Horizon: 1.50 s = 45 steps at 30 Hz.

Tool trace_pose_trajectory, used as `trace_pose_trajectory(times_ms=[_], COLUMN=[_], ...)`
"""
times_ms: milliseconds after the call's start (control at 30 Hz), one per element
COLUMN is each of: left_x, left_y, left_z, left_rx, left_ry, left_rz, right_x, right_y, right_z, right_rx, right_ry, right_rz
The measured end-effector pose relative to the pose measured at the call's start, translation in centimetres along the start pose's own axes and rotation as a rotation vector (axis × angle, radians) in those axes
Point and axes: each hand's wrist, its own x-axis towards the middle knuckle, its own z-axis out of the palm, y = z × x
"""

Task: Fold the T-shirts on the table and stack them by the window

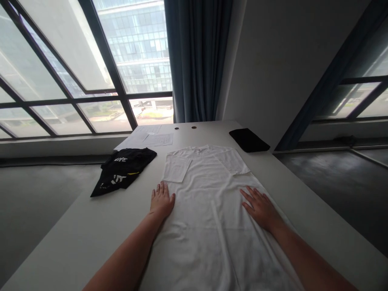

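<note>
A white T-shirt (pixel 209 210) lies spread on the white table, its collar toward the far end and its lower part running out of view at the bottom. Both sleeves are turned inward over the body, and creases run down the front. My left hand (pixel 162 200) rests flat at the shirt's left edge, just below the left sleeve, fingers extended. On the right side of the shirt, my right hand (pixel 260 207) lies palm down with its fingers spread. Neither hand grips the cloth.
Left of the shirt is a black garment (pixel 125 165) with white and yellow print. Printed papers (pixel 159 139) lie behind it. A folded black cloth (pixel 249 140) sits at the table's (pixel 91 238) right edge. Two round holes show near the far edge, before a blue curtain (pixel 198 60).
</note>
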Motion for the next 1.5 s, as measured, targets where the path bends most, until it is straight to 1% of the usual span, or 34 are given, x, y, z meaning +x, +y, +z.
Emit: trace_pose_trajectory(times_ms=[67,133,233,300,400,500,667,733,800,867,967,1067,1133,1233,1367,1500], left_x=[-2.7,-4.6,-5.7,-5.6,-4.7,-3.4,-1.6,-1.6,-2.3,-4.0,-7.9,-12.0,-13.9,-15.3,-15.7,-16.6], left_y=[-0.2,-0.1,-0.1,-0.3,-1.2,-2.8,-5.5,-6.0,-6.1,-6.0,-5.7,-5.6,-5.7,-5.8,-6.0,-7.1], left_z=[-0.2,-0.3,-0.7,-1.1,-1.6,-2.0,-2.8,-3.2,-3.4,-3.2,-2.1,-1.0,-0.8,-1.1,-1.8,-1.8], left_rx=[0.022,0.032,0.035,0.033,0.029,0.035,0.059,0.075,0.1,0.109,0.067,0.028,0.024,0.021,0.012,0.014], left_ry=[-0.01,-0.02,-0.036,-0.042,-0.051,-0.055,-0.05,-0.03,0.001,0.034,0.026,0.017,0.011,0.001,-0.02,-0.006], left_rz=[0.02,0.061,0.094,0.076,0.059,0.05,0.056,0.071,0.085,0.116,0.177,0.165,0.155,0.152,0.142,0.111], right_x=[0.1,0.1,0.2,0.2,0.5,1.4,3.5,3.7,3.1,1.7,-1.6,-5.2,-6.9,-8.2,-8.6,-9.6], right_y=[-0.1,-0.2,-0.4,-0.9,-2.2,-4.2,-7.5,-8.3,-8.7,-8.5,-7.4,-5.7,-4.5,-3.3,-2.5,-1.1], right_z=[-0.1,-0.3,-0.8,-1.2,-1.7,-2.0,-2.7,-3.1,-3.5,-3.6,-3.2,-2.5,-2.2,-2.2,-2.2,-1.4], right_rx=[-0.01,-0.016,-0.025,-0.036,-0.048,-0.043,-0.017,0.005,0.022,0.021,0.005,0.011,0.023,0.03,0.026,0.027], right_ry=[-0.015,-0.034,-0.072,-0.093,-0.123,-0.147,-0.135,-0.132,-0.135,-0.13,-0.1,-0.06,-0.042,-0.045,-0.055,-0.026], right_rz=[0.005,0.007,0.022,0.039,0.055,0.072,0.085,0.082,0.077,0.075,0.074,0.058,0.045,0.054,0.085,0.103])
